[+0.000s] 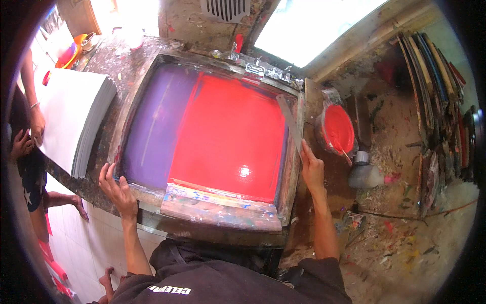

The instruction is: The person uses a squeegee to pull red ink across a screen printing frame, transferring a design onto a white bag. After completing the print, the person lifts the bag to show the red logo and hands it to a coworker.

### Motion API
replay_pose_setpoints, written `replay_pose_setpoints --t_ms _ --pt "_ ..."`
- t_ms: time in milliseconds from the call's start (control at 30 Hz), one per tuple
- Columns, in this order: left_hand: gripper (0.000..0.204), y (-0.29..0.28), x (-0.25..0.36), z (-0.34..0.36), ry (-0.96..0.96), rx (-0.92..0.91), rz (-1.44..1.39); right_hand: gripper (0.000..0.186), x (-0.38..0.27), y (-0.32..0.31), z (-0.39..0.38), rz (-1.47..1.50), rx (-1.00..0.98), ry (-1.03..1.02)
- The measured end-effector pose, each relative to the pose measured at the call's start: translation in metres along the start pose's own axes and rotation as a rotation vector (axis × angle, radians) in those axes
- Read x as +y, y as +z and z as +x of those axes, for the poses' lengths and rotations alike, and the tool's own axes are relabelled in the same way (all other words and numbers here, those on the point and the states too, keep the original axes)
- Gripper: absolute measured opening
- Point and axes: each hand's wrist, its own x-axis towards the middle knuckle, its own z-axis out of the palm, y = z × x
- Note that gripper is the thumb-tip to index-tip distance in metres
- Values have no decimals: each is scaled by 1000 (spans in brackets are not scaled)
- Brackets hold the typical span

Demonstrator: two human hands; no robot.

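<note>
A screen-printing frame (299, 200) lies before me, with purple mesh (152, 121) at its left and glossy red ink (230, 131) over most of the rest. My left hand (119, 191) is at the frame's near left corner, fingers spread, holding nothing. In my right hand (313, 166) is a flat, thin grey strip like a ruler or scraper (291, 121). It slants over the frame's right edge, its far end above the red ink. A wide wooden squeegee (223, 210), stained with paint, rests along the near edge of the mesh.
Right of the frame stand a tub of red ink (338, 127) and a bottle (367, 175). Several boards (430, 81) lean at the far right. Metal hinge clamps (255, 68) line the far edge. Another person's hand (37, 124) touches a stack of white paper (71, 116) at left.
</note>
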Motion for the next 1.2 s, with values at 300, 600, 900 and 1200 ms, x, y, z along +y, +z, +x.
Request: replay_pose_setpoints --t_ms 300,600,900,1200 --pt "41 -1 -3 0 16 8 -13 40 -7 0 4 -9 -5 46" --pt "40 -4 2 1 6 5 -6 40 -7 5 -3 -25 -1 8" --pt "39 2 3 1 23 11 -12 41 -1 1 -3 -55 20 5" --pt "40 1 -8 -3 22 43 20 38 -15 -3 -26 -80 -26 54"
